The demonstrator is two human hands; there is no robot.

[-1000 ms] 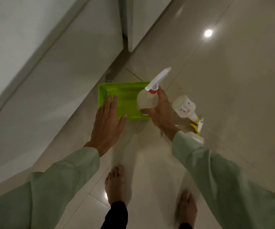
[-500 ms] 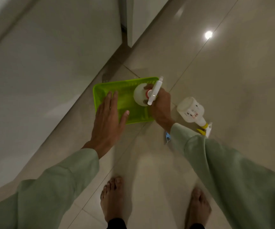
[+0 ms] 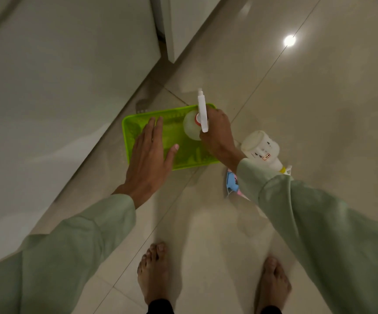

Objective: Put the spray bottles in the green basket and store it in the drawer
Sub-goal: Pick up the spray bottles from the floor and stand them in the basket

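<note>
A bright green basket (image 3: 136, 120) lies on the tiled floor beside the white cabinet front. My right hand (image 3: 218, 134) grips a clear spray bottle (image 3: 191, 128) with a white trigger head and red collar, standing upright in the basket's right end. My left hand (image 3: 149, 155) hovers flat, fingers spread, over the basket's near left part; whether it touches is unclear. A second white spray bottle (image 3: 261, 149) with a yellow collar lies on its side on the floor right of the basket. A third bottle with a blue label (image 3: 232, 183) peeks out under my right sleeve.
White cabinet fronts (image 3: 70, 64) run along the left, with a dark gap (image 3: 159, 37) between two panels. Glossy beige floor tiles (image 3: 319, 98) stretch to the right, reflecting a ceiling light. My two bare feet (image 3: 154, 273) stand below the basket.
My right hand has carried the clear spray bottle down and left, from above the basket's edge into the basket, turning it upright. My left hand stayed over the basket.
</note>
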